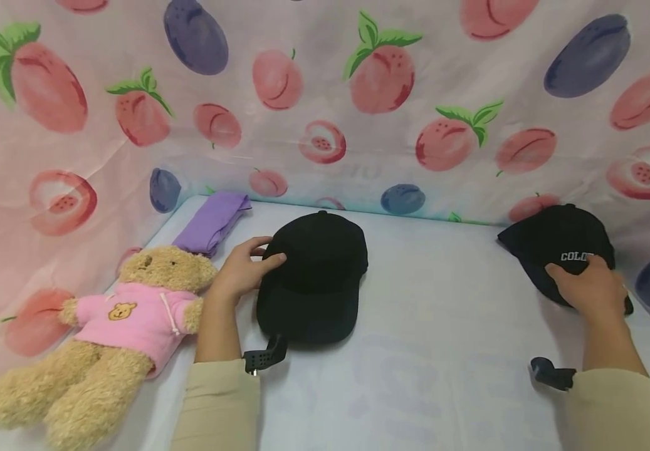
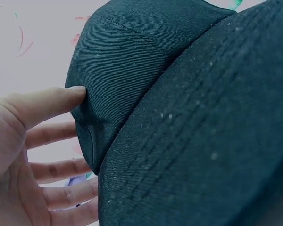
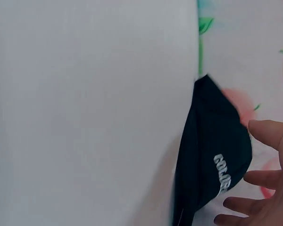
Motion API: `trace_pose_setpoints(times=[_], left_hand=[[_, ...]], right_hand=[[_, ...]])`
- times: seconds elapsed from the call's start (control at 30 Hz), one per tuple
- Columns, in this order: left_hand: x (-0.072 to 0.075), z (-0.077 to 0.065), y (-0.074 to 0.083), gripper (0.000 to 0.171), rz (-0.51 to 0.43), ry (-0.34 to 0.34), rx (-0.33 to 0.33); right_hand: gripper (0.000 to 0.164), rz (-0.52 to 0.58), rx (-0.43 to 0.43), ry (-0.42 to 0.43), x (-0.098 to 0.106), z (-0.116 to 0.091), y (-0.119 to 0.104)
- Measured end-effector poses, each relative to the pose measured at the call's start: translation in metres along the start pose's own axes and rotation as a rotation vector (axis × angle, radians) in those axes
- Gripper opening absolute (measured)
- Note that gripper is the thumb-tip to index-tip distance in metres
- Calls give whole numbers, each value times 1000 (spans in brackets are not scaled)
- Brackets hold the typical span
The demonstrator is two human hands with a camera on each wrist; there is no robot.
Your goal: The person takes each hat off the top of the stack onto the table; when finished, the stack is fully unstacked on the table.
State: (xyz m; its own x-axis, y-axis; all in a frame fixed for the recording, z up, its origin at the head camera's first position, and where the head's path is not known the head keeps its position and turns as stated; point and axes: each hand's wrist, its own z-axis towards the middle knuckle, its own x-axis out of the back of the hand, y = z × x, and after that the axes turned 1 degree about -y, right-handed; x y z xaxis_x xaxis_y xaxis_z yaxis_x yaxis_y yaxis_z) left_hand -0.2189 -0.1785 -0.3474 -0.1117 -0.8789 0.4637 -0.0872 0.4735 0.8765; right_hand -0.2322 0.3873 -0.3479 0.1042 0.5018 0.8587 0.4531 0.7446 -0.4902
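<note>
A plain black baseball cap (image 1: 313, 275) sits on the white table with its brim toward me. My left hand (image 1: 244, 269) holds its left side, thumb on the crown and the other fingers partly hidden behind the edge. In the left wrist view, the thumb (image 2: 61, 100) lies against the dented fabric of the crown. At the far right is a second black cap (image 1: 561, 235) with white lettering on its front. My right hand (image 1: 592, 285) is at that cap, covering part of the lettering. In the right wrist view its fingers (image 3: 262, 179) are spread along the crown.
A teddy bear (image 1: 138, 319) in a pink hoodie lies at the left, beside my left forearm. Behind its head is a folded purple cloth (image 1: 212, 222). A fruit-printed curtain (image 1: 325, 81) borders the white table (image 1: 432, 351) at the back and sides.
</note>
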Motion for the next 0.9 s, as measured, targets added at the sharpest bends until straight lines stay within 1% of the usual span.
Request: trace_pose_setpoints(times=[0.13,0.23,0.4,0.53,0.73,0.8,0.9], left_hand=[[-2,0,0,68,1,6,-8],[-3,0,0,67,3,12,-4],[-6,-1,1,68,-7,2,-6],[-6,0,0,68,-4,9,3],[-5,1,1,68,9,12,7],[-4,0,2,68,19,14,6],[-4,-1,2,68,40,19,3]], right_hand=[[95,43,23,18,-5,-5,-11],[93,63,49,12,-9,-7,-17],[92,74,98,-7,-14,-11,-24],[90,88,127,-12,-16,-16,-31],[87,105,173,-19,-18,-28,-47],[86,125,194,-23,-19,-32,-54],[87,184,230,-45,-21,-38,-64]])
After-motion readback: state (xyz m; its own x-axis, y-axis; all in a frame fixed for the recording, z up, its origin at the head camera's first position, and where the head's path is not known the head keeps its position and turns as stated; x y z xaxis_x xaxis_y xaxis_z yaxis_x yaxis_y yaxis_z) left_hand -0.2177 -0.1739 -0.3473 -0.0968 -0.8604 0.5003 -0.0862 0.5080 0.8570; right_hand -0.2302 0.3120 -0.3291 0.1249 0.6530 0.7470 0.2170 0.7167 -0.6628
